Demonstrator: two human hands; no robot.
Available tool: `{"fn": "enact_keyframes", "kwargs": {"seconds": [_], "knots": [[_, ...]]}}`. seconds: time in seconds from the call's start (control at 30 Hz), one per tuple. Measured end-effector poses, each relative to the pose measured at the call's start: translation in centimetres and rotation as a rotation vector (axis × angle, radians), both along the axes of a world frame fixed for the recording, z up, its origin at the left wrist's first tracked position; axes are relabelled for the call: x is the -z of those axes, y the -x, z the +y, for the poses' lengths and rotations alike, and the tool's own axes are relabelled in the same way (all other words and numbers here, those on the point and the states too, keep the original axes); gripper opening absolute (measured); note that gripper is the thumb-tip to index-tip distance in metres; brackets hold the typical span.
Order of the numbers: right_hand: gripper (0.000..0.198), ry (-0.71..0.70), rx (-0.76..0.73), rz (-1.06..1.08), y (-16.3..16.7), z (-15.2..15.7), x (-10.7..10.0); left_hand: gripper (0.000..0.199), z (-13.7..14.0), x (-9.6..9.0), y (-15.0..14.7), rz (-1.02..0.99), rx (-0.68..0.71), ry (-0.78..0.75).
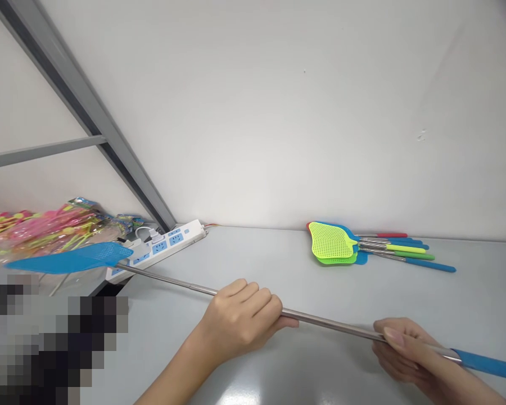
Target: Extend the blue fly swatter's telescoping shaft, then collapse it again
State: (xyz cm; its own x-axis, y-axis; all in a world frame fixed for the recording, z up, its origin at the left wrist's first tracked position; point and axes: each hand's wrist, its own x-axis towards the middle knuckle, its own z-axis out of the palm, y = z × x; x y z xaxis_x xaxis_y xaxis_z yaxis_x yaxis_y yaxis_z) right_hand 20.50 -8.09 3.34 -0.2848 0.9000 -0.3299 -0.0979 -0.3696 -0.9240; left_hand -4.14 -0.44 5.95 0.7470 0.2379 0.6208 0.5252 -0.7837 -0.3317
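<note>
A blue fly swatter (316, 320) is held above a table (257, 253), its rod (341, 326) wrapped by the left hand (247, 318), fingers curled, and pinched by the right hand (413, 351) between thumb and fingers; if its head (76, 257) is swung, the power strip's (181, 244) plug (155, 235) could be knocked.

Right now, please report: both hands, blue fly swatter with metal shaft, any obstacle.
Left hand, right hand: both gripping shaft. Swatter extended. White rectangular power strip behind swatter's head, contact unclear.

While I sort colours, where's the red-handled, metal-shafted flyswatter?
At right in the head view, the red-handled flyswatter lies rearmost in the pile, nearest the white wall.
</note>
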Motion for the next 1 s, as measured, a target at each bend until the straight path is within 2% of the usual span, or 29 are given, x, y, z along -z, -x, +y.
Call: {"fn": "enact_keyframes", "kwargs": {"seconds": [0.13,0.33,0.5,0.63,0.8,1.0], "knots": [[0.044,-0.014,0.017,0.077,0.7,0.1,-0.5,0.026,0.1,-0.3,-0.1,-0.057,-0.018,0.077],[0.042,0.010,-0.016,0.231,2.2,1.1,-0.9,0.024,-0.2,-0.4,-1.6,-0.089,-0.131,0.157],[0.035,-0.023,-0.045,0.331,4.1,1.5,0.3,0.024,-1.3,0.7,-4.0,-0.042,-0.042,0.197],[0.037,-0.048,-0.013,0.308,4.7,1.8,0.1,0.030,-1.0,0.9,-4.2,-0.098,-0.021,0.107],[0.039,-0.037,0.069,0.264,4.6,1.9,-1.0,0.033,0.2,0.0,-3.6,-0.089,0.004,-0.027],[0.039,-0.059,0.036,0.261,4.5,1.6,-1.2,0.036,0.4,-0.7,-3.3,-0.071,0.031,-0.099]]}}
